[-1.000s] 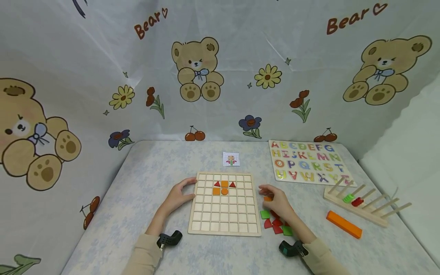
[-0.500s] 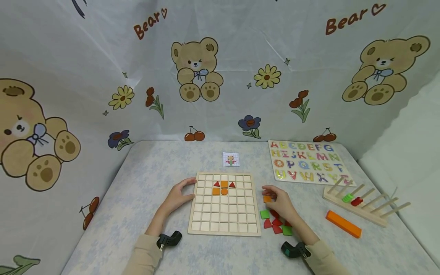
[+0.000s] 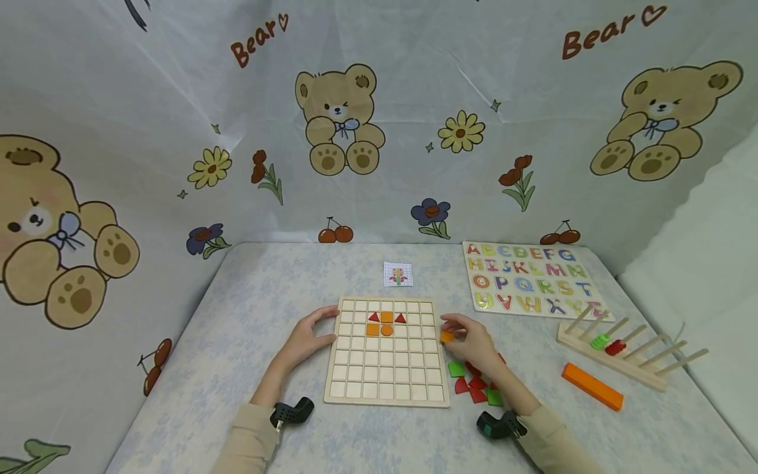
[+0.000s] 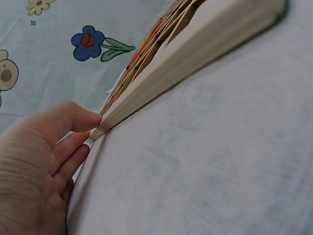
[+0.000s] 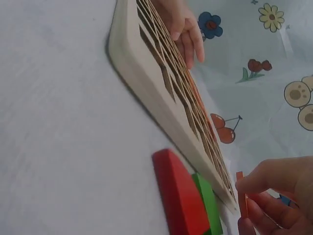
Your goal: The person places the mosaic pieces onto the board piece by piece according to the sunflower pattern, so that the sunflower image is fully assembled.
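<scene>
A wooden grid board lies flat on the table, with orange pieces and two red triangles in its upper squares. At its left edge rests my left hand, thumb and fingers touching the side near the far corner; the thumb shows there in the left wrist view. My right hand pinches an orange square tile just beside the board's right edge. In the right wrist view the tile stands on edge between thumb and fingers. Loose red and green tiles lie below this hand, partly hidden by the forearm.
A small patterned card lies behind the board. To the right are an alphabet board, a wooden peg stand with green and red pieces, and an orange bar. A bear-print cloth hangs behind the table.
My right hand has shifted left with the orange tile, from over the table to the board's right edge. The left hand and the board stay in place.
</scene>
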Demonstrator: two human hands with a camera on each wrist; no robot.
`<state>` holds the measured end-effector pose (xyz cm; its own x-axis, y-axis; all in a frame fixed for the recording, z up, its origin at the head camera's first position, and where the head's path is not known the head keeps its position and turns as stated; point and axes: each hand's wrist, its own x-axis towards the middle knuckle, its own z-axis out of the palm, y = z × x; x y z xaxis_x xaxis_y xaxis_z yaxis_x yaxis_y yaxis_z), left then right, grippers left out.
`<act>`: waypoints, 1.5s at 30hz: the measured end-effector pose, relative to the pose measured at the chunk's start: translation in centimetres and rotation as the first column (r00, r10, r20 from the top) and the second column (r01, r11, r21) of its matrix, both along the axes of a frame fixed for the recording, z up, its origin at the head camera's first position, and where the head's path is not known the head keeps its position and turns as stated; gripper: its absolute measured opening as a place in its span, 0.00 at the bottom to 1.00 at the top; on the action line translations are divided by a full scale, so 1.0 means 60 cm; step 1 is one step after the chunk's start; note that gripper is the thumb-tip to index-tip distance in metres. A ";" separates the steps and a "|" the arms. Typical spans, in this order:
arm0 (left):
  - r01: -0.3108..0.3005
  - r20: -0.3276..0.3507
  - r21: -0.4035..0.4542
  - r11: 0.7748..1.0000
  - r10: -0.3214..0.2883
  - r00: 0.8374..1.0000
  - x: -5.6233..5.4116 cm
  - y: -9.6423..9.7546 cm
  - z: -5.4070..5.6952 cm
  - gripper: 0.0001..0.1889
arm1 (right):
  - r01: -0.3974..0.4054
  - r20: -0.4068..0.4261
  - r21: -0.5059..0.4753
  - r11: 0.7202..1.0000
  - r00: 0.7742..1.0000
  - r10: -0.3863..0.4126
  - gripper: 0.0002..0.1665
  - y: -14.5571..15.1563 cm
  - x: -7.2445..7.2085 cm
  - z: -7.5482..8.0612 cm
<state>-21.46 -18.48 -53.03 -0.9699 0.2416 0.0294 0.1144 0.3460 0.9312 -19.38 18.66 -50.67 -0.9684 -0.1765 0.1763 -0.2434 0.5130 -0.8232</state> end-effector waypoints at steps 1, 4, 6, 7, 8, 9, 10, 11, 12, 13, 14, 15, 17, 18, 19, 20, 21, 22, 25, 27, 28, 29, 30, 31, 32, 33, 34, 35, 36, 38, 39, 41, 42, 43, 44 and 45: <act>0.000 0.000 0.000 1.000 0.000 1.000 0.000 0.000 0.001 0.33 | -0.007 -0.003 -0.014 1.000 1.000 0.007 0.29 -0.005 -0.001 0.002; -0.002 0.001 -0.005 1.000 0.002 1.000 0.000 0.000 0.002 0.33 | -0.030 -0.009 -0.039 0.999 1.000 0.030 0.28 -0.020 -0.007 0.006; -0.003 0.000 -0.007 1.000 0.003 1.000 0.000 0.000 0.002 0.33 | -0.037 -0.006 -0.045 0.998 0.999 0.037 0.28 -0.031 -0.012 0.007; -0.003 0.000 -0.007 1.000 0.003 1.000 0.000 0.000 0.003 0.33 | -0.038 -0.003 -0.051 0.998 0.999 0.038 0.28 -0.037 -0.015 0.007; -0.003 0.000 -0.008 1.000 0.003 1.000 0.000 0.000 0.003 0.33 | -0.043 0.003 -0.056 0.998 0.999 0.043 0.28 -0.043 -0.017 0.007; -0.002 0.000 -0.008 1.000 0.002 1.000 0.001 0.000 0.003 0.33 | -0.052 0.005 -0.062 0.997 0.999 0.052 0.28 -0.048 -0.020 0.006; 0.000 0.001 -0.006 1.000 0.000 1.000 0.001 0.000 0.004 0.33 | -0.062 0.006 -0.070 0.996 0.998 0.062 0.28 -0.053 -0.023 0.006; 0.001 0.000 -0.003 1.000 -0.001 1.000 0.001 0.000 0.004 0.33 | -0.069 0.013 -0.086 0.994 0.997 0.070 0.28 -0.059 -0.025 0.006; 0.003 0.000 -0.002 1.000 -0.003 1.000 0.001 0.000 0.004 0.33 | -0.081 0.011 -0.098 0.992 0.997 0.082 0.28 -0.064 -0.027 0.004; 0.005 -0.002 0.001 1.000 -0.005 1.000 0.001 0.000 0.004 0.33 | -0.090 0.012 -0.110 0.990 0.996 0.092 0.28 -0.069 -0.029 0.004; 0.006 -0.003 0.004 1.000 -0.006 1.000 0.001 0.000 0.003 0.33 | -0.100 0.013 -0.116 0.988 0.995 0.102 0.28 -0.074 -0.030 0.004; 0.011 -0.012 0.004 1.000 -0.011 1.000 0.001 -0.001 0.002 0.33 | -0.109 0.009 -0.118 0.987 0.994 0.111 0.27 -0.079 -0.032 0.002; 0.013 -0.024 0.002 1.000 -0.013 1.000 -0.001 -0.002 0.000 0.33 | -0.124 0.004 -0.118 0.985 0.992 0.125 0.28 -0.089 -0.037 0.000; 0.013 -0.030 0.000 1.000 -0.013 0.999 -0.002 -0.002 -0.001 0.33 | -0.131 0.002 -0.120 0.984 0.991 0.132 0.28 -0.094 -0.038 0.000; 0.015 -0.035 -0.002 1.000 -0.015 0.999 -0.002 -0.002 -0.002 0.33 | -0.138 0.005 -0.122 0.983 0.990 0.139 0.28 -0.098 -0.039 0.001; 0.016 -0.039 -0.005 1.000 -0.016 0.999 -0.003 -0.003 -0.004 0.33 | -0.148 0.007 -0.123 0.981 0.989 0.150 0.28 -0.103 -0.039 0.002; 0.017 -0.043 -0.007 1.000 -0.018 0.999 -0.004 -0.003 -0.005 0.33 | -0.160 0.005 -0.128 0.979 0.987 0.162 0.28 -0.107 -0.037 0.008; 0.017 -0.040 -0.005 1.000 -0.017 0.999 -0.005 -0.003 -0.006 0.33 | -0.175 0.006 -0.133 0.976 0.984 0.177 0.27 -0.110 -0.035 0.015; 0.023 -0.045 -0.001 1.000 -0.023 0.999 -0.006 -0.004 -0.008 0.33 | -0.211 0.027 -0.159 0.964 0.976 0.218 0.27 -0.118 -0.027 0.036; 0.024 -0.048 0.004 1.000 -0.024 0.999 -0.006 -0.005 -0.008 0.33 | -0.234 0.029 -0.169 0.957 0.970 0.242 0.26 -0.122 -0.021 0.048; 0.028 -0.050 0.002 1.000 -0.027 0.998 -0.006 -0.005 -0.008 0.33 | -0.241 0.031 -0.171 0.955 0.968 0.250 0.26 -0.123 -0.020 0.049; 0.030 -0.051 0.000 1.000 -0.030 0.998 -0.006 -0.006 -0.008 0.33 | -0.243 0.036 -0.176 0.954 0.967 0.253 0.26 -0.125 -0.019 0.050; 0.031 -0.049 -0.002 1.000 -0.031 0.998 -0.006 -0.006 -0.008 0.33 | -0.247 0.035 -0.175 0.953 0.966 0.257 0.26 -0.126 -0.018 0.051; 0.031 -0.047 -0.004 1.000 -0.031 0.998 -0.006 -0.005 -0.008 0.33 | -0.248 0.035 -0.175 0.953 0.965 0.258 0.26 -0.127 -0.018 0.051; 0.031 -0.044 -0.006 1.000 -0.031 0.999 -0.006 -0.005 -0.008 0.33 | -0.248 0.034 -0.173 0.953 0.966 0.257 0.26 -0.127 -0.018 0.051; 0.032 -0.045 -0.008 0.999 -0.032 0.998 -0.006 -0.005 -0.008 0.33 | -0.245 0.038 -0.173 0.954 0.966 0.255 0.26 -0.128 -0.018 0.050; 0.034 -0.044 -0.008 0.999 -0.034 0.998 -0.006 -0.005 -0.008 0.33 | -0.241 0.038 -0.171 0.955 0.967 0.251 0.26 -0.129 -0.018 0.050; 0.030 -0.039 -0.008 1.000 -0.030 0.999 -0.006 -0.005 -0.008 0.33 | -0.237 0.040 -0.172 0.956 0.968 0.247 0.26 -0.129 -0.018 0.049; 0.028 -0.038 -0.008 1.000 -0.028 0.999 -0.006 -0.004 -0.008 0.33 | -0.233 0.039 -0.170 0.958 0.969 0.242 0.26 -0.129 -0.019 0.049; 0.027 -0.041 -0.009 1.000 -0.028 0.999 -0.005 -0.004 -0.008 0.33 | -0.223 0.032 -0.160 0.962 0.972 0.231 0.26 -0.130 -0.019 0.049; 0.027 -0.040 -0.010 1.000 -0.027 0.999 -0.006 -0.004 -0.008 0.33 | -0.220 0.030 -0.156 0.963 0.973 0.228 0.26 -0.131 -0.019 0.050; 0.024 -0.036 -0.015 1.000 -0.025 0.999 -0.005 -0.003 -0.007 0.33 | -0.217 0.030 -0.153 0.964 0.974 0.224 0.25 -0.131 -0.018 0.050; 0.024 -0.037 -0.016 1.000 -0.025 0.999 -0.005 -0.003 -0.007 0.33 | -0.215 0.031 -0.153 0.964 0.974 0.222 0.25 -0.131 -0.019 0.050; 0.023 -0.034 -0.016 1.000 -0.023 0.999 -0.005 -0.003 -0.006 0.33 | -0.215 0.032 -0.155 0.964 0.974 0.223 0.25 -0.131 -0.019 0.049; 0.021 -0.031 -0.017 1.000 -0.022 0.999 -0.005 -0.003 -0.006 0.33 | -0.217 0.034 -0.159 0.963 0.974 0.225 0.25 -0.132 -0.020 0.047; 0.019 -0.028 -0.018 1.000 -0.020 0.999 -0.005 -0.003 -0.006 0.33 | -0.219 0.030 -0.161 0.962 0.973 0.227 0.25 -0.132 -0.021 0.045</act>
